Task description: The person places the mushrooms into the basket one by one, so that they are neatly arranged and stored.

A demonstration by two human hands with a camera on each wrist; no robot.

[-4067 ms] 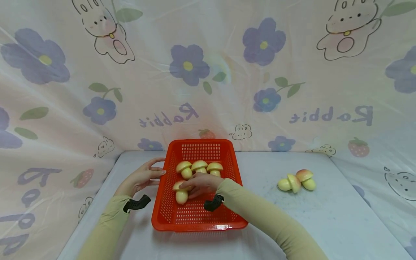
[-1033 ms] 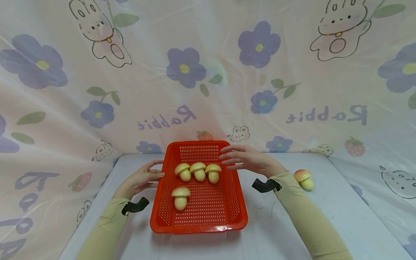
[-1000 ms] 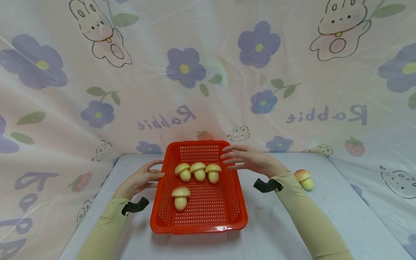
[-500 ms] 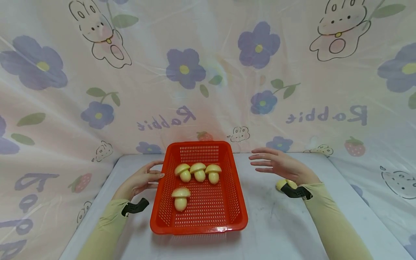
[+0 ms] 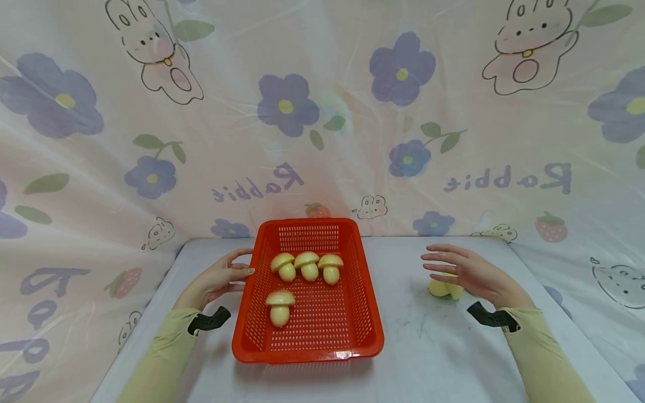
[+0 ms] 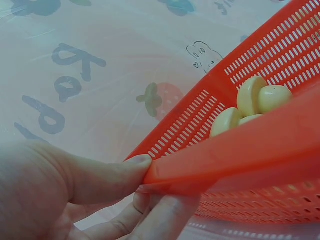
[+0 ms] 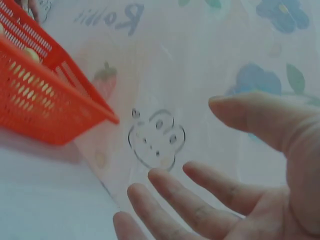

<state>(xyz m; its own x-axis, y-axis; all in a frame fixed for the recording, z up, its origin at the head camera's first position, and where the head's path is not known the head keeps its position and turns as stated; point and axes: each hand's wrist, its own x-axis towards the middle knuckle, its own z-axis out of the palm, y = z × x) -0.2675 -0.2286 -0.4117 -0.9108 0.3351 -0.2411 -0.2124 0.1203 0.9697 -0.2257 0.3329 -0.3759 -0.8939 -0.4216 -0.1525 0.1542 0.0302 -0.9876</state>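
Note:
A red plastic basket point(image 5: 302, 356) stands on the table with several yellow toy mushrooms in it. Three mushrooms point(image 5: 309, 266) form a row toward its far end, and one mushroom point(image 5: 280, 308) lies nearer at the left. My left hand point(image 5: 215, 279) pinches the basket's left rim; in the left wrist view the thumb point(image 6: 112, 180) presses the rim from above with fingers beneath. To the right of the basket, my right hand point(image 5: 476, 273) hovers with spread fingers, holding nothing. Behind it, partly hidden, a yellow mushroom point(image 5: 443, 289) lies on the table.
A white-covered table point(image 5: 403, 358) carries everything. A patterned curtain point(image 5: 347, 162) with rabbits and flowers rises at its back and sides. In the right wrist view the basket's corner point(image 7: 65, 125) stands left of the hand.
My right hand has let go of the near-left mushroom, left the basket and moved right over the table, now covering part of the mushrooms there. My left hand stays on the rim.

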